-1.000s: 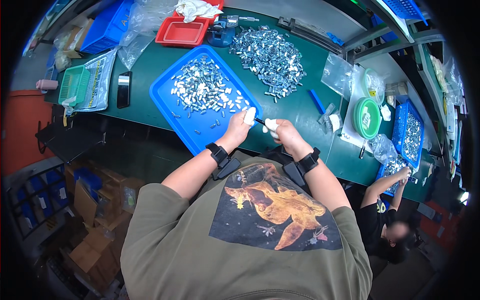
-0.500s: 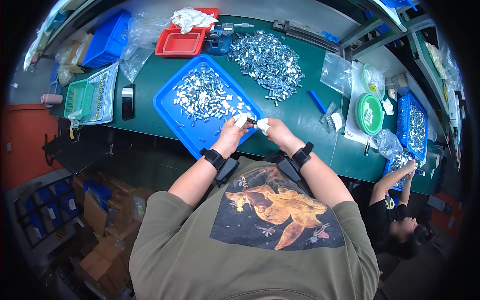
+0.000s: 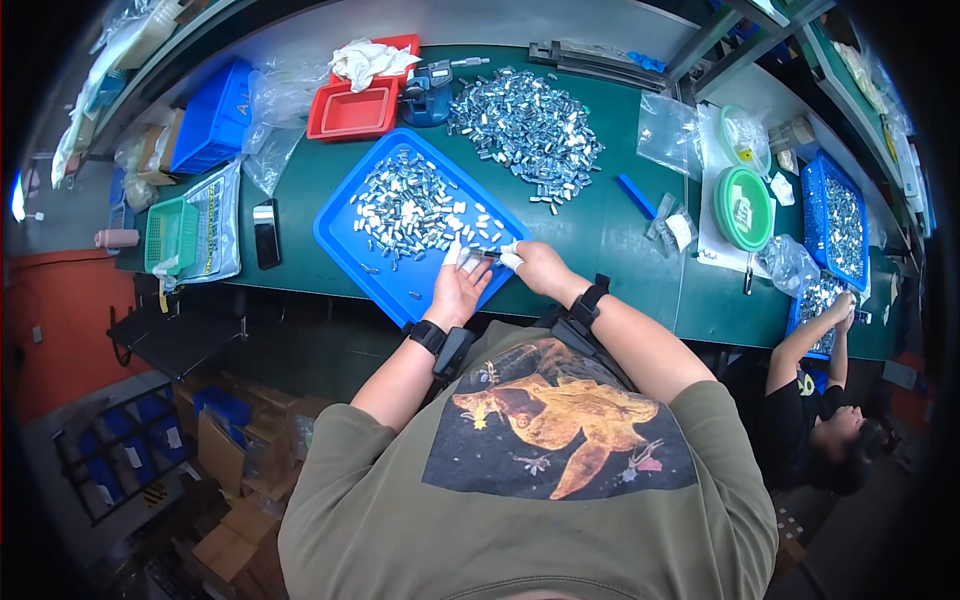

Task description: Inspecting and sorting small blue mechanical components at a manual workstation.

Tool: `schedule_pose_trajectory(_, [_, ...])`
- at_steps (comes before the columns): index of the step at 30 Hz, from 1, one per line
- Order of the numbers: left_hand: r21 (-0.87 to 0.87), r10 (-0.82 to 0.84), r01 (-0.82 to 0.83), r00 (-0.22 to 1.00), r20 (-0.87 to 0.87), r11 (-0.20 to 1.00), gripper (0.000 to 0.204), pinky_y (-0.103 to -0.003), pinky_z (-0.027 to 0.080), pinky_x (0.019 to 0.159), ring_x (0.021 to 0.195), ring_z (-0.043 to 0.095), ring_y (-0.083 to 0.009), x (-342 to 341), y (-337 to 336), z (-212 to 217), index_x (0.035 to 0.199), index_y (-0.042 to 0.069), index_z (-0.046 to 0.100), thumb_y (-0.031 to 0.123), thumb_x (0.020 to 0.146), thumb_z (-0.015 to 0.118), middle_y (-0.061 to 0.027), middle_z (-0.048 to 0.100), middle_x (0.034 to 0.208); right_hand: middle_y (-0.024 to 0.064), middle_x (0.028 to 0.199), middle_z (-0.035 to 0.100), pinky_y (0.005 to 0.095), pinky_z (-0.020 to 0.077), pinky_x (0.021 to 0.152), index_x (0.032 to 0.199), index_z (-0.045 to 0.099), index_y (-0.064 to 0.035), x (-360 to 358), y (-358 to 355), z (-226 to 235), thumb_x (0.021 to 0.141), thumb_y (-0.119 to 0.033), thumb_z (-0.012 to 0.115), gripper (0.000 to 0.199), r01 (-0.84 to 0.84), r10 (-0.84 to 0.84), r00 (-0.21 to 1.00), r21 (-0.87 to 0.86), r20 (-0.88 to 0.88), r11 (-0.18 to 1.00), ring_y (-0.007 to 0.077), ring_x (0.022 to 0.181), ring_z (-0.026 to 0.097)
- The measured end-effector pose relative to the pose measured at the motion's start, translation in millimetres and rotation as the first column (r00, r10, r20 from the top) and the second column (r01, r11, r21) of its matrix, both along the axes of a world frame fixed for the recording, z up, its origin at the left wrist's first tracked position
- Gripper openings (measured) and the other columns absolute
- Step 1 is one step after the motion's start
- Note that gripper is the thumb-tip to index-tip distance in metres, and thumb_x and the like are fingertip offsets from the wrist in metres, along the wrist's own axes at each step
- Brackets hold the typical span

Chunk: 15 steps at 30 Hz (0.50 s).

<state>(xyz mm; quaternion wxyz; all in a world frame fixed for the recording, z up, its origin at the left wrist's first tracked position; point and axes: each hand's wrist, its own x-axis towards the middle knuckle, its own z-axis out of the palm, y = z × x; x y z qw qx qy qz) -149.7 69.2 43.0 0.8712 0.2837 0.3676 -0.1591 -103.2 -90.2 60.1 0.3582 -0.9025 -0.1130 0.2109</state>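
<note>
Over the near right part of a blue tray (image 3: 345, 262), my two hands are close together, with white coverings on some fingertips. My left hand (image 3: 458, 292) is turned palm up with its fingers stretched out and apart. The fingers of my right hand (image 3: 543, 268) pinch a small dark stick-like piece (image 3: 491, 253), whose end points toward my left fingers. Its exact kind is too small to make out. Small shiny metal cylinders (image 3: 403, 205) lie heaped in the tray, with a few scattered loose near its front edge.
A larger heap of metal cylinders (image 3: 530, 135) lies on the green table (image 3: 625, 260). Behind the tray stand red trays (image 3: 352, 112) and a blue micrometer stand (image 3: 428, 95). A phone (image 3: 266, 234) lies left, green bowls (image 3: 742, 210) right. Another person's hands (image 3: 843, 308) work at far right.
My left hand has opened and rolled palm up, its fingers drawing away from the dark piece. My right hand still holds that piece. The whole view has shifted slightly.
</note>
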Motion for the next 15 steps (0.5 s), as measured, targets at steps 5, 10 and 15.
schedule_pose_trajectory(5, [0.031,0.010,-0.010,1.000,-0.001,0.999,0.048,-0.030,0.041,0.077,0.102,0.049,-0.0230,2.9,1.6,1.7,0.112,0.006,0.039,0.041,0.080,0.048,-0.0106,0.049,0.111,0.0206,0.079,0.057,0.0426,0.0425,0.067,0.082,0.058,-0.0017,-2.8,-2.6,-6.3,0.077,-0.022,0.052,0.022,0.053,-0.052,0.999,0.107,-0.014,0.993,0.0357,0.077,0.055])
schedule_pose_trajectory(10, [0.029,0.031,-0.030,0.999,-0.031,0.999,0.046,-0.032,0.038,0.081,0.103,0.048,-0.0234,4.1,1.0,2.4,0.111,0.006,0.040,0.040,0.081,0.047,-0.0100,0.049,0.111,0.0206,0.080,0.057,0.0425,0.0426,0.068,0.081,0.058,-0.0008,-1.0,-0.7,-6.4,0.077,-0.021,0.051,0.022,0.035,-0.038,0.997,-0.036,-0.074,0.999,0.0355,0.077,0.055])
schedule_pose_trajectory(15, [-0.058,-0.032,0.034,0.999,0.041,0.998,0.050,-0.035,0.037,0.084,0.105,0.046,-0.0252,2.1,5.1,-1.2,0.115,0.005,0.036,0.040,0.080,0.047,-0.0112,0.049,0.112,0.0205,0.080,0.057,0.0420,0.0426,0.068,0.084,0.058,-0.0012,-0.7,-4.7,-10.0,0.077,-0.022,0.051,0.023,0.017,-0.018,0.997,-0.015,-0.071,1.000,0.0354,0.077,0.055])
